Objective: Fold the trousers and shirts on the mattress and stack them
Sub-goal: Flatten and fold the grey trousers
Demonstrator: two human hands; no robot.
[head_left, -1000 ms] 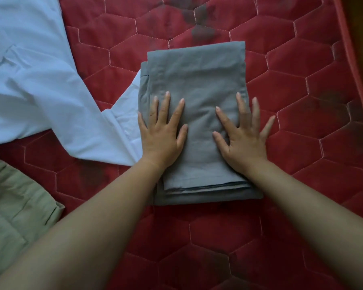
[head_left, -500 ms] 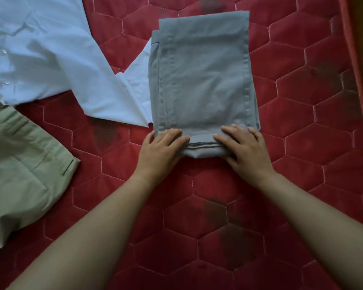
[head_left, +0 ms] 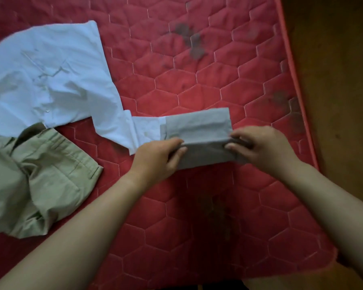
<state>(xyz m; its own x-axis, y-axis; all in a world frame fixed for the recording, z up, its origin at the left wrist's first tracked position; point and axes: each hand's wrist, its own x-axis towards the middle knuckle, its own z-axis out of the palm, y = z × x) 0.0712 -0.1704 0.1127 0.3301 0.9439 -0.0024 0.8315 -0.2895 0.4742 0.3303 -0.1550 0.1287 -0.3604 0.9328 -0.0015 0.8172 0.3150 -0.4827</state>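
The grey trousers [head_left: 199, 126] lie folded on the red quilted mattress [head_left: 208, 84], with their near end lifted and doubled over. My left hand [head_left: 155, 159] grips the left corner of that lifted end. My right hand [head_left: 262, 146] grips the right corner. A pale blue shirt [head_left: 50, 80] lies spread out at the left, and its sleeve reaches under the grey trousers. Olive green trousers [head_left: 36, 181] lie crumpled at the near left.
The mattress's right edge [head_left: 296, 84] runs beside a brown wooden floor [head_left: 335, 80]. Dark stains mark the quilting at the far middle and near the hands.
My hands went from pressing flat on the grey trousers to gripping their near end and lifting it up and over. The view has shifted, so the clothes sit lower in frame.
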